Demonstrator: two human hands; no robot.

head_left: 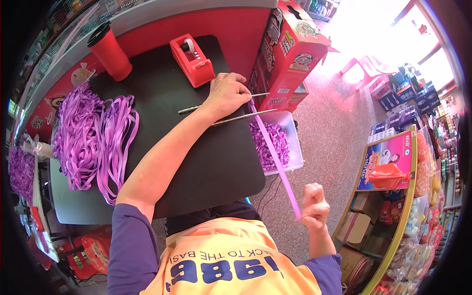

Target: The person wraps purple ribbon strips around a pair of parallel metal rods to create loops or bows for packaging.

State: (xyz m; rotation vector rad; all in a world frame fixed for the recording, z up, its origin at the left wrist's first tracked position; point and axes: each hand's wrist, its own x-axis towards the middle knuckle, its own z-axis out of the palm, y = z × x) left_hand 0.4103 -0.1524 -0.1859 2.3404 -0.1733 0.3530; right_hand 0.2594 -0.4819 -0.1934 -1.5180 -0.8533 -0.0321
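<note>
A purple ribbon (274,151) runs taut from my left hand (224,96) at the table's right edge down to my right hand (314,209). My left fingers are closed on its upper end, close to two thin metal rods (246,116) that reach past the table edge. My closed right hand grips the lower end, out over the floor. Exactly how the ribbon meets the rods is hidden by my left hand. Under the ribbon stands a white bin (295,147) with many short purple ribbon pieces. Long looped purple ribbons (81,140) lie heaped on the table's left side.
The black tabletop (196,172) carries a red tape dispenser (192,61) and a red tumbler (110,54) with a black lid. A tall red carton (290,49) stands beyond the bin. A gold-framed display case (378,196) is at the right, with stacked boxes (400,93) behind it.
</note>
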